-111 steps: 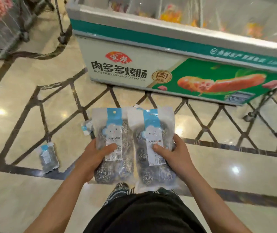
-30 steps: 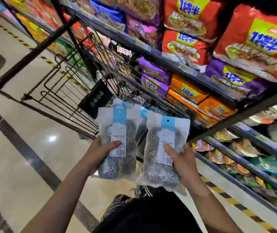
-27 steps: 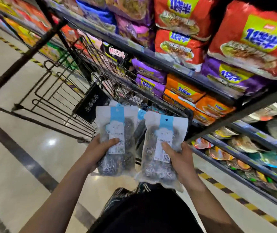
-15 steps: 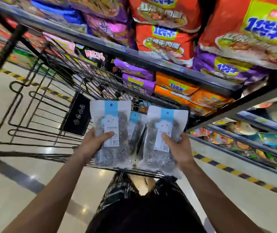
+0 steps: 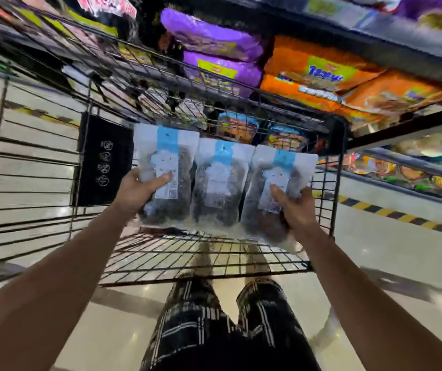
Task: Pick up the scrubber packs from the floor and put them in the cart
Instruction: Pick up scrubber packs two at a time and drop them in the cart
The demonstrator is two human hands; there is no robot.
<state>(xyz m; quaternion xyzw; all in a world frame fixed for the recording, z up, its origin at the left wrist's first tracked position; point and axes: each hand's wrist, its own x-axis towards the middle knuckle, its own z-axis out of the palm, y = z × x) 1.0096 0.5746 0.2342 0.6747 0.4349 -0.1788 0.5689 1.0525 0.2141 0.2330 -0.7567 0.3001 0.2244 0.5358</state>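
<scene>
Three clear scrubber packs with blue-and-white labels are lined up over the near end of the black wire cart [image 5: 335,183]. My left hand [image 5: 136,191] grips the left pack [image 5: 169,156], thumb across its label. My right hand [image 5: 294,207] grips the right pack [image 5: 278,167] from below, thumb on its front. A middle pack [image 5: 221,178] sits between them; which hand holds it is hidden. All three packs hover inside the cart's basket, above its wire bottom [image 5: 201,255].
Shelves of orange [image 5: 321,73] and purple snack bags [image 5: 214,46] stand just beyond the cart on the right. A black sign panel [image 5: 104,162] hangs on the cart's left side. Yellow-black hazard tape [image 5: 402,218] runs along the shelf base on the shiny floor.
I have stepped up to the cart and both hands have carried the packs forward over its rim into the basket. The middle pack now shows fully between the other two.
</scene>
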